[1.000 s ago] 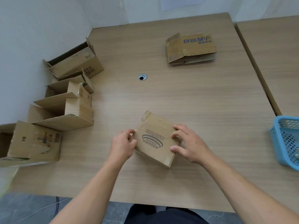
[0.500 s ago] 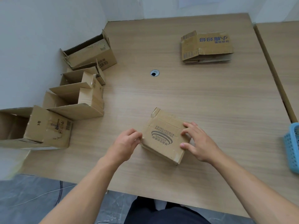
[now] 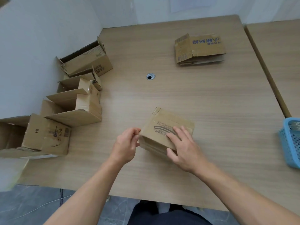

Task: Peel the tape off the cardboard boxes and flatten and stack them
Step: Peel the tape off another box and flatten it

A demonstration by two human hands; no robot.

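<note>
- Risk: left hand [image 3: 126, 143] has only a tiny bite at the corner of the small cardboard box [image 3: 167, 125]. A fast tug probably slips off or snaps the tape short, leaving the rest on the seam.
- Risk: a steep pull likely rips the paper face off the cardboard along with the tape.
- Risk: the box looks light and the counter [image 3: 211, 103] smooth. If the right hand [image 3: 183, 148] eases its press, the box probably skids left instead of the tape peeling.
- Risk: if the strip runs under the right palm, the peel stalls there.
- Box sits near the counter's front middle, between both hands.
- Left-hand fingers [image 3: 135, 131] are bunched tight, pinching at the box's left corner. Cannot tell whether they hold tape or bare cardboard edge.
- Right-hand fingers [image 3: 177, 130] lie flat and spread on the top face over the print, thumb against the near side, pressing down, not curled round it.
- Flattened stack [image 3: 199, 49] sits far right, well apart from the box.
- Open boxes [image 3: 78, 103] line the left wall, not yet flattened.
</note>
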